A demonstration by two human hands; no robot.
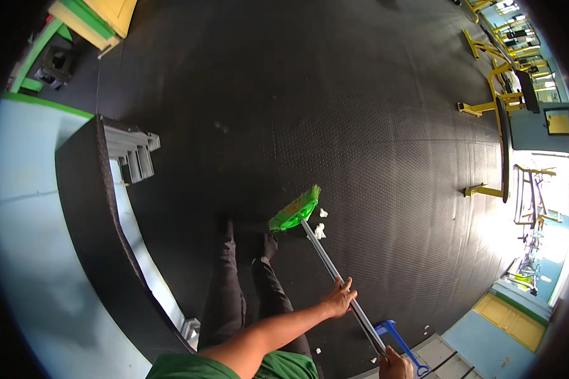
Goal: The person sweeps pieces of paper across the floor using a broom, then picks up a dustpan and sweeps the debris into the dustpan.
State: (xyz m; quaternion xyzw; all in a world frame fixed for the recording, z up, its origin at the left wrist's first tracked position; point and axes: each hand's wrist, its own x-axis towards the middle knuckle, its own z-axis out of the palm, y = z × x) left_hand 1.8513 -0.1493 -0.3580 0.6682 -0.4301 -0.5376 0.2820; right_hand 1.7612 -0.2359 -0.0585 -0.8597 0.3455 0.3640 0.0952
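Note:
A green-bristled broom (295, 212) rests its head on the black textured floor mat, its grey handle slanting down to the right. My left hand (340, 297) is around the middle of the handle, with some fingers raised. Near the handle's upper end, my right hand (396, 365) grips it at the picture's bottom edge. Beside the broom head lie two crumpled white scraps (319, 231), and smaller white bits (318, 351) are on the floor closer to me. A blue long-handled dustpan (398, 338) is just beyond my right hand.
A black-topped ledge (83, 156) runs along the left, with a grey metal rack (140, 163) at its end. Yellow-framed gym benches (502, 137) stand at the right. Pale floor tiles (448, 355) and a blue wall (483, 336) are at lower right. A yellow-green cabinet (106, 21) stands upper left.

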